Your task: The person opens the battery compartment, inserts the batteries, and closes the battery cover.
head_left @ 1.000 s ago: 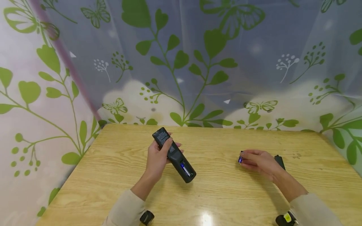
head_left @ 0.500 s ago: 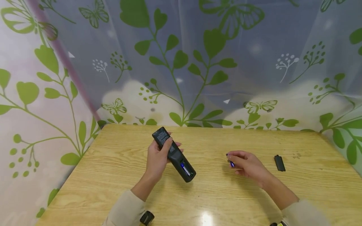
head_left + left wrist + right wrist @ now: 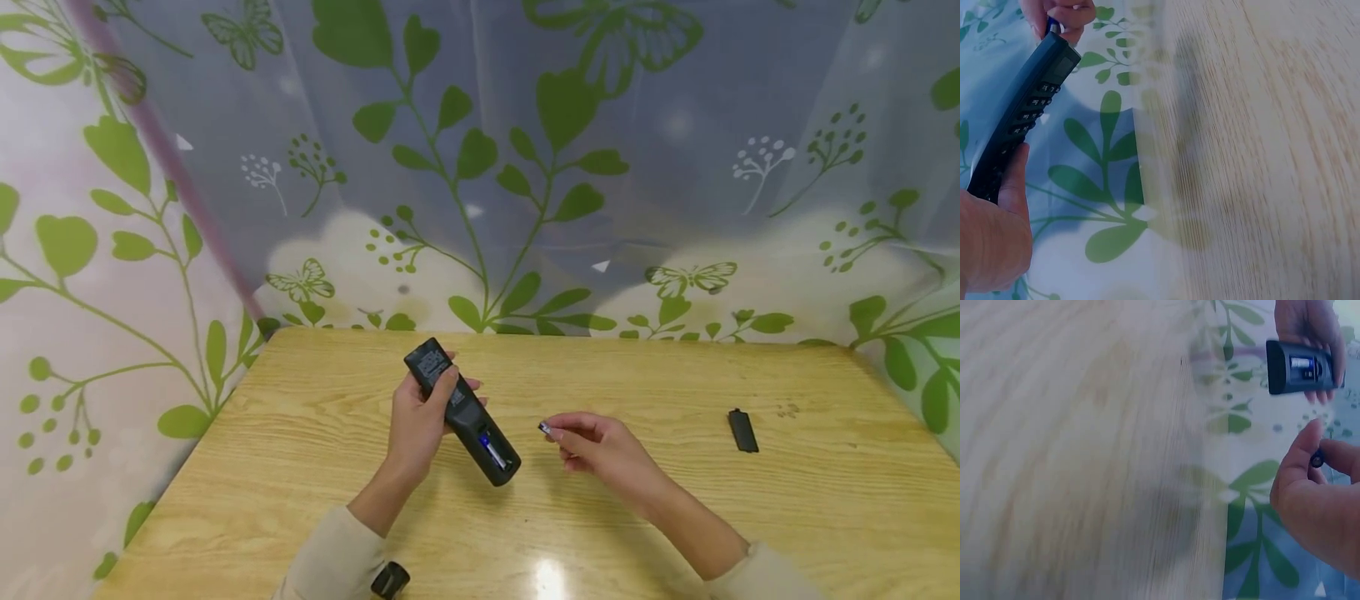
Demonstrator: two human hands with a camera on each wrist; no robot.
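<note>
My left hand (image 3: 420, 417) grips a black remote control (image 3: 467, 414), its back turned up and its thumb lying across the label. The battery compartment at the lower end is uncovered, and one blue-and-white battery (image 3: 493, 451) lies inside it. Keys show on the remote's other face (image 3: 1034, 106) in the left wrist view. To the right of the remote, my right hand (image 3: 611, 454) pinches a second small blue battery (image 3: 545, 428) between thumb and fingers. A short gap separates that battery from the remote. In the right wrist view the battery's end (image 3: 1317, 460) pokes out between the fingertips.
A black battery cover (image 3: 743, 430) lies on the wooden table (image 3: 315, 383) at the right. Behind the table's far edge hangs a curtain (image 3: 480, 208) printed with leaves and butterflies. A black wrist device (image 3: 390, 579) is at the left sleeve.
My right hand has moved left with the battery, from beside the battery cover to close by the remote, leaving the cover in full view. The left hand and remote have stayed put.
</note>
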